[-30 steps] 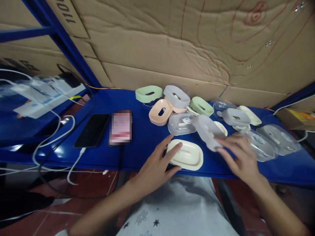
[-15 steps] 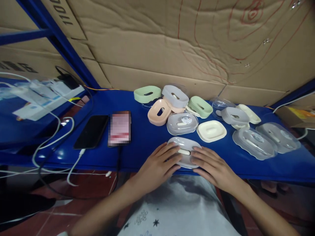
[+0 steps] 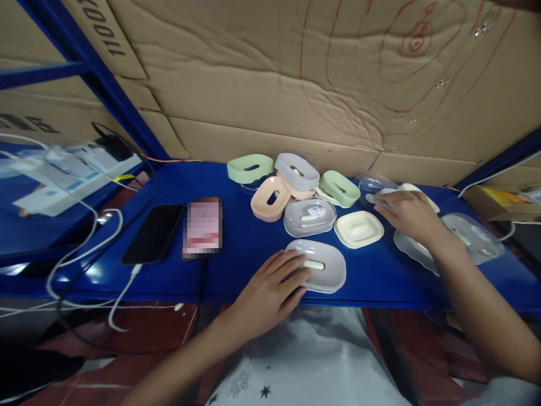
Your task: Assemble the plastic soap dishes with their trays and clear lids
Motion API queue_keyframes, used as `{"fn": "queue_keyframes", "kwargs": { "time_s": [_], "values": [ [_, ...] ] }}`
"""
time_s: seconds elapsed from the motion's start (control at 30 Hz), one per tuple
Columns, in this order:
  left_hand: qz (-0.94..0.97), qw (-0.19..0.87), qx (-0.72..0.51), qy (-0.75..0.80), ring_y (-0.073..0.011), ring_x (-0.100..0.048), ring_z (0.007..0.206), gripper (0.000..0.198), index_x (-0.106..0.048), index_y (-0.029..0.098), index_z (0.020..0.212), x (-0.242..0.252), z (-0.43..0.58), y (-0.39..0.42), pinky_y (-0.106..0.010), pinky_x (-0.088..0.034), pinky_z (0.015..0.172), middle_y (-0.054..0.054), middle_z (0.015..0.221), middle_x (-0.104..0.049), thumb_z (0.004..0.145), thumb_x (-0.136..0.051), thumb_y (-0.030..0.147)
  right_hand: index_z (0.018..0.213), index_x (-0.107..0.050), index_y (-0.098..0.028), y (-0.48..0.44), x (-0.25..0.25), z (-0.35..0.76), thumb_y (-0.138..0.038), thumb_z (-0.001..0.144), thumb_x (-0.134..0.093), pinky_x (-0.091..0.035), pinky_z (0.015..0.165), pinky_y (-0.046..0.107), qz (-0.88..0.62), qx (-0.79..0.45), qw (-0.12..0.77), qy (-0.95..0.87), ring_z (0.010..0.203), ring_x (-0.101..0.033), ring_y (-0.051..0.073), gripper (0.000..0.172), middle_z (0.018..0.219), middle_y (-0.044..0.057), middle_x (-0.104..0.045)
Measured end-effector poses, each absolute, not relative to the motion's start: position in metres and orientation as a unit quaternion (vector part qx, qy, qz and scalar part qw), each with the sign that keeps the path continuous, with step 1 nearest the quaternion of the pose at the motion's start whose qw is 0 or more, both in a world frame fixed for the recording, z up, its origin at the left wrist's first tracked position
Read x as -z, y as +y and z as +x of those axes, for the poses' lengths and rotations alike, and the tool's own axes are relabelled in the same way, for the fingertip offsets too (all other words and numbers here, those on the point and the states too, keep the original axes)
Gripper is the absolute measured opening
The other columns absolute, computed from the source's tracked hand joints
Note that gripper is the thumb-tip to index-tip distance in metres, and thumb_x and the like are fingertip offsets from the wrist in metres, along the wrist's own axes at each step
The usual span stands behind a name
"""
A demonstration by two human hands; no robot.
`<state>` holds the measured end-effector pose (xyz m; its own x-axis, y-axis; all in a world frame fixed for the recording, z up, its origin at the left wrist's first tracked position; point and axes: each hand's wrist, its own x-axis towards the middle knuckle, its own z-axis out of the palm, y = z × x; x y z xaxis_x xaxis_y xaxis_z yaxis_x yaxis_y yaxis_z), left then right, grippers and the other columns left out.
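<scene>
My left hand [image 3: 274,282] lies on the left side of a grey oval soap dish [image 3: 332,276], its fingers stretched out over the rim. A pale raised bar shows through the slot in that dish. My right hand [image 3: 408,214] is over the grey dish among the parts at the right and covers most of it; its grip is hidden. Between the hands sits a cream oval tray [image 3: 359,228]. Just behind the near dish is a clear-lidded dish [image 3: 310,218] with a round sticker.
Green [image 3: 251,169], peach [image 3: 270,200] and grey [image 3: 297,172] slotted dishes crowd the back of the blue table. Clear lids [image 3: 477,237] lie at right. A black phone [image 3: 152,234] on a white cable and a second phone [image 3: 203,228] lie at left.
My right hand has left the near grey dish and moved right and away, onto the dish among the right-hand parts. My left hand has stayed on the near dish.
</scene>
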<state>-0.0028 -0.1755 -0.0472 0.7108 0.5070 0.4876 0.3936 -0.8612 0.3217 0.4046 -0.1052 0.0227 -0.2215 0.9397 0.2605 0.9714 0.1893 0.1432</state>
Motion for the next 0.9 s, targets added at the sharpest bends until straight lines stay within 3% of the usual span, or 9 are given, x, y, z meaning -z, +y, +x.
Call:
{"fn": "queue_keyframes", "kwargs": {
  "time_s": [0.17, 0.27, 0.37, 0.43, 0.53, 0.67, 0.8, 0.9],
  "values": [
    [0.92, 0.101, -0.29, 0.243, -0.0271, -0.053, 0.148, 0.031, -0.063, 0.021, 0.137, 0.049, -0.003, -0.175, -0.055, -0.048, 0.124, -0.009, 0.149, -0.065, 0.107, -0.057, 0.022, 0.1, -0.081, -0.022, -0.068, -0.004, 0.394, -0.036, 0.097, -0.058, -0.022, 0.12, 0.071, -0.635, 0.146, 0.018, -0.758, 0.131, -0.061, 0.041, 0.027, 0.128, 0.016, -0.075],
    [0.921, 0.104, -0.285, 0.246, -0.0272, -0.052, 0.149, 0.031, -0.062, 0.021, 0.138, 0.049, -0.003, -0.175, -0.055, -0.048, 0.125, -0.009, 0.15, -0.064, 0.107, -0.057, 0.022, 0.085, -0.078, -0.022, -0.056, -0.006, 0.388, -0.03, 0.092, -0.064, -0.018, 0.122, 0.07, -0.668, 0.053, 0.091, -0.737, 0.119, -0.067, 0.036, 0.018, 0.109, 0.011, -0.081],
    [0.922, 0.104, -0.284, 0.242, -0.0264, -0.052, 0.149, 0.032, -0.062, 0.021, 0.138, 0.048, -0.003, -0.175, -0.054, -0.046, 0.126, -0.01, 0.15, -0.063, 0.107, -0.057, 0.022, 0.086, -0.077, -0.019, -0.051, -0.02, 0.393, -0.035, 0.09, -0.071, -0.033, 0.116, 0.061, -0.705, -0.046, 0.231, -0.669, 0.104, -0.071, 0.031, 0.018, 0.097, 0.01, -0.081],
    [0.922, 0.102, -0.286, 0.242, -0.0264, -0.052, 0.149, 0.032, -0.062, 0.021, 0.138, 0.048, -0.003, -0.175, -0.053, -0.046, 0.126, -0.01, 0.15, -0.063, 0.107, -0.058, 0.022, 0.094, -0.076, -0.015, -0.052, -0.034, 0.398, -0.043, 0.096, -0.066, -0.045, 0.107, 0.05, -0.703, -0.082, 0.29, -0.644, 0.102, -0.072, 0.026, 0.03, 0.101, 0.012, -0.081],
    [0.922, 0.099, -0.281, 0.246, -0.027, -0.052, 0.149, 0.032, -0.062, 0.021, 0.138, 0.047, -0.003, -0.176, -0.054, -0.047, 0.125, -0.01, 0.15, -0.063, 0.107, -0.058, 0.022, 0.11, -0.069, -0.011, -0.062, -0.054, 0.401, -0.051, 0.106, -0.047, -0.051, 0.097, 0.037, -0.676, -0.119, 0.357, -0.634, 0.109, -0.072, 0.021, 0.046, 0.115, 0.018, -0.078],
    [0.923, 0.093, -0.282, 0.245, -0.0278, -0.053, 0.147, 0.035, -0.058, 0.021, 0.142, 0.049, -0.003, -0.176, -0.056, -0.049, 0.123, -0.011, 0.151, -0.062, 0.107, -0.058, 0.022, 0.109, -0.064, -0.017, -0.095, -0.065, 0.392, -0.049, 0.107, -0.052, -0.057, 0.089, 0.038, -0.595, -0.266, 0.49, -0.579, 0.102, -0.075, 0.021, 0.034, 0.114, 0.019, -0.077],
    [0.912, 0.082, -0.303, 0.265, -0.0323, -0.057, 0.143, 0.044, -0.053, 0.021, 0.149, 0.051, -0.003, -0.179, -0.055, -0.057, 0.113, -0.018, 0.158, -0.053, 0.106, -0.062, 0.028, 0.103, -0.069, -0.023, -0.144, -0.043, 0.365, -0.052, 0.102, -0.062, -0.061, 0.071, 0.033, -0.567, -0.414, 0.514, -0.493, 0.078, -0.075, 0.019, 0.03, 0.095, 0.008, -0.078],
    [0.906, 0.079, -0.307, 0.282, -0.0385, -0.049, 0.15, 0.057, -0.045, 0.024, 0.157, 0.051, -0.004, -0.181, -0.058, -0.057, 0.112, -0.021, 0.168, -0.037, 0.105, -0.065, 0.038, 0.104, -0.073, -0.025, -0.177, -0.012, 0.341, -0.053, 0.095, -0.072, -0.066, 0.068, 0.032, -0.554, -0.509, 0.51, -0.418, 0.075, -0.076, 0.02, 0.03, 0.091, 0.005, -0.079]
  ]
}}
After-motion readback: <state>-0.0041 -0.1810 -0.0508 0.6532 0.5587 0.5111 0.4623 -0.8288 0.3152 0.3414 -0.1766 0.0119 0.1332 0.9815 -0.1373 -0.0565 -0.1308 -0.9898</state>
